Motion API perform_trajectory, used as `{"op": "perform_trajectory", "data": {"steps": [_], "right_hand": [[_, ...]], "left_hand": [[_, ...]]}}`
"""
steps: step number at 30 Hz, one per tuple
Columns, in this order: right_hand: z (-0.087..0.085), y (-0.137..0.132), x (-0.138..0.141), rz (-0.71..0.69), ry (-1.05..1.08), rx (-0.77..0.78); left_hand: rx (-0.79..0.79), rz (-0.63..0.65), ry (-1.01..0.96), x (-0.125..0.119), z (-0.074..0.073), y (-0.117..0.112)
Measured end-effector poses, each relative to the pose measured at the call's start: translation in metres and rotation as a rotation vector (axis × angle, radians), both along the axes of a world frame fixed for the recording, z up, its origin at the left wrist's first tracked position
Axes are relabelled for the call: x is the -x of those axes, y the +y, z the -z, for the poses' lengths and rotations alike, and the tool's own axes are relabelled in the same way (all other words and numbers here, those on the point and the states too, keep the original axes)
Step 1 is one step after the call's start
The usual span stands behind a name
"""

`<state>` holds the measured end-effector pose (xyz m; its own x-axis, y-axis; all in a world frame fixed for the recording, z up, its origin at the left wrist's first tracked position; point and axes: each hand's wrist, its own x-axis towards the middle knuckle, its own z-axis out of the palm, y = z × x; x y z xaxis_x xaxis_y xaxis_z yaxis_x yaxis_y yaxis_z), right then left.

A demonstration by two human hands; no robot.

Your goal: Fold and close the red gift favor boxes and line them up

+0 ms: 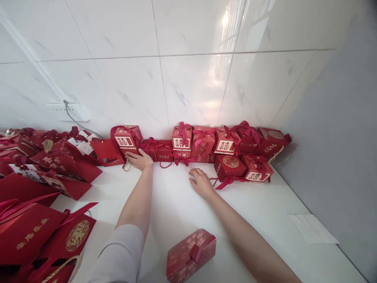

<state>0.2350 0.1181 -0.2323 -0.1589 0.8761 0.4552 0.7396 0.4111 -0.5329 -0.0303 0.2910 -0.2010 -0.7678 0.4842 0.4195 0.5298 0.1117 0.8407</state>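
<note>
My left hand [139, 159] reaches to the back of the white surface, its fingers stretched out against the lower front of a small stack topped by a red gift box [125, 138] with a white double-happiness label. My right hand [202, 183] hovers over or rests on the surface, fingers loosely bent and apart, with nothing seen in them. Just right of it lie a ribbon [229, 181] and a red box [230, 166] with a gold round emblem. A row of ribboned red boxes [204, 141] stands along the wall, some stacked on others.
Many red gift bags and boxes [32, 230] crowd the left side. A longer red box [191, 255] lies near the front between my arms. A socket strip [69, 112] with a cable is on the tiled wall [126, 86]. A grey panel [330, 157] bounds the right; a flat white piece [313, 228] lies beside it.
</note>
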Motion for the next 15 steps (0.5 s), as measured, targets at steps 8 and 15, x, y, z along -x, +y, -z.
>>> {"op": "perform_trajectory", "data": {"steps": [8, 15], "right_hand": [[-0.030, -0.011, 0.007, 0.018, -0.148, -0.110], [-0.086, -0.034, -0.073, 0.640, -0.061, -0.220]], "left_hand": [[0.017, 0.178, 0.061, 0.012, 0.003, -0.026], [0.037, 0.253, 0.072, 0.010, 0.005, -0.050]]}}
